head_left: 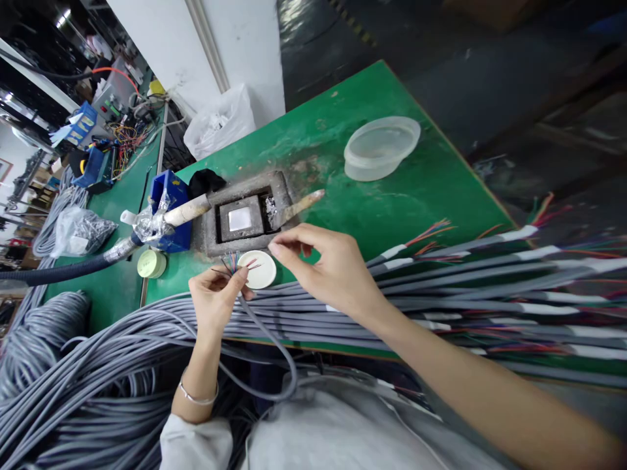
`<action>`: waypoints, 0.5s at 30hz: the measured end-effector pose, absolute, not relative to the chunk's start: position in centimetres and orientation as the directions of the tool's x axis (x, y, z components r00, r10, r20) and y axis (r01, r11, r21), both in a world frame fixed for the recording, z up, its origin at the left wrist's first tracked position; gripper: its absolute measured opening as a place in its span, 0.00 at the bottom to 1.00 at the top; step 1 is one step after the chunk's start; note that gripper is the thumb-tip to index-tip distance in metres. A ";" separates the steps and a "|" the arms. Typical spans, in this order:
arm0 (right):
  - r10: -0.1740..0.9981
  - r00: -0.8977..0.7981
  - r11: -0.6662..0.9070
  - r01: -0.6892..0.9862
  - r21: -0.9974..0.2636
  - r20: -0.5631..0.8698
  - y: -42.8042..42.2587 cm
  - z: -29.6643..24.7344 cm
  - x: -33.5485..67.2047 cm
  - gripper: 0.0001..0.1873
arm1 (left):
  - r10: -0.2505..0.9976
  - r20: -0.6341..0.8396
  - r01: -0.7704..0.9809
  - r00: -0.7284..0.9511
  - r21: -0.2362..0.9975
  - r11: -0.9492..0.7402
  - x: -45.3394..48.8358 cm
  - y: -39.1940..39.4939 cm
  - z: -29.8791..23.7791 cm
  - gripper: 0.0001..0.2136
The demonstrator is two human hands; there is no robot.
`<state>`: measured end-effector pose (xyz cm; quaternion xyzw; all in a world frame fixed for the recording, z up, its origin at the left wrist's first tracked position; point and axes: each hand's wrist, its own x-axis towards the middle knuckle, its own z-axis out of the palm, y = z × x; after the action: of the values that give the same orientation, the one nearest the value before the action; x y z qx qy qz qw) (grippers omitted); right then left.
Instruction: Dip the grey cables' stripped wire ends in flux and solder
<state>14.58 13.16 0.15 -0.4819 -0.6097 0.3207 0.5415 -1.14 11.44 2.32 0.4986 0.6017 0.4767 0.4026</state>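
Observation:
My left hand (215, 297) is closed around the end of a grey multi-core cable (267, 333), whose thin coloured wires (232, 262) fan out above the fingers. From that hand the cable loops down toward my lap. Just beyond the wires lies a round white dish (259, 269). My right hand (326, 264) hovers to the right of the dish with thumb and forefinger pinched together; anything between the tips is too small to make out. Ahead of both hands sits a solder pot (240, 219) with a shiny square surface, and a scraper-like tool (298, 207) rests on its right edge.
A thick bundle of grey cables (161, 320) crosses the near edge of the green table (313, 143). A fume hose (186, 212) ends beside the pot, before a blue bin (171, 189). There is a clear plastic tub (382, 149) at the back and a pale-green round container (151, 264) at left.

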 end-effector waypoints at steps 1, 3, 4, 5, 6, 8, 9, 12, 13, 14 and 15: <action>0.942 0.036 0.317 0.227 -0.921 0.333 13.2 0.1 14.5 0.07 | 0.982 0.000 0.201 -0.189 0.979 0.038 -1.0 11.3 2.3 0.09; 0.954 -0.011 0.295 0.189 -0.937 0.299 13.2 0.1 14.3 0.07 | 0.981 0.006 0.184 -0.196 0.982 0.031 -0.8 11.2 2.2 0.09; 0.957 -0.036 0.289 0.167 -0.943 0.287 13.2 0.2 14.3 0.07 | 0.980 0.004 0.179 -0.196 0.983 0.032 -0.7 11.1 2.2 0.10; 0.958 -0.059 0.286 0.145 -0.947 0.280 13.2 0.2 14.2 0.07 | 0.981 -0.001 0.174 -0.196 0.984 0.036 -0.5 11.0 2.2 0.10; 0.959 -0.073 0.282 0.127 -0.951 0.275 13.2 0.2 14.2 0.08 | 0.981 -0.008 0.171 -0.193 0.984 0.041 -0.4 11.0 2.1 0.10; 0.959 -0.081 0.279 0.105 -0.955 0.271 13.2 0.2 14.1 0.08 | 0.983 -0.026 0.163 -0.180 0.985 0.056 -0.3 10.9 2.1 0.11; 0.959 -0.077 0.279 0.101 -0.955 0.272 13.1 0.2 14.1 0.08 | 0.984 -0.040 0.157 -0.173 0.985 0.067 -0.3 10.8 2.1 0.11; 0.959 -0.064 0.282 0.101 -0.954 0.276 13.1 0.2 14.1 0.08 | 0.982 -0.085 0.141 -0.171 0.984 0.110 -0.4 10.8 2.0 0.12; 0.959 -0.063 0.283 0.100 -0.954 0.278 13.0 0.2 14.1 0.08 | 0.978 -0.089 0.135 -0.188 0.984 0.116 -0.4 10.7 1.9 0.13; 0.958 -0.063 0.286 0.097 -0.953 0.281 13.0 0.2 14.1 0.08 | 0.974 -0.087 0.126 -0.207 0.985 0.115 -0.4 10.7 1.9 0.13; 0.957 -0.065 0.289 0.091 -0.953 0.284 13.0 0.3 14.1 0.08 | 0.971 -0.080 0.114 -0.223 0.988 0.107 -0.4 10.6 1.8 0.13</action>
<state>14.05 12.99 0.25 -0.4337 -0.6041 0.4092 0.5287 -0.38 10.63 1.82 0.4483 0.6051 0.4954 0.4329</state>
